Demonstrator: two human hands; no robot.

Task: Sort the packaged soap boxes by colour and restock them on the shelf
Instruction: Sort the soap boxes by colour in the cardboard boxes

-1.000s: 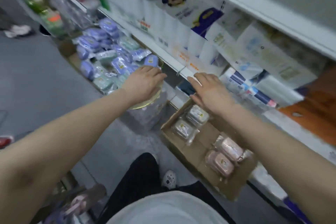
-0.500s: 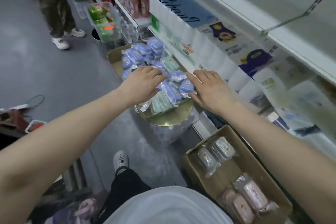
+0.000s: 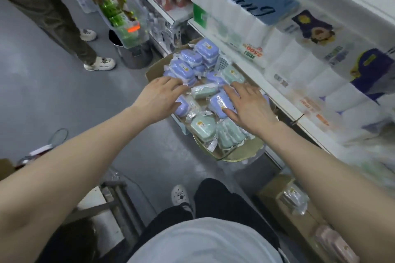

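As right hand [image 3: 252, 107] touches soap boxes [image 3: 203, 128], shelf edge [image 3: 277, 100] just beside

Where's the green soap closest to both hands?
In the head view, the green soap lies mid-pile in the cardboard tray, between the left hand and right hand, beside a purple soap.

Purple and green soap boxes [image 3: 205, 96] heaped

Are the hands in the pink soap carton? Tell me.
No: the left hand and right hand rest flat on the pile of purple and green soap boxes.
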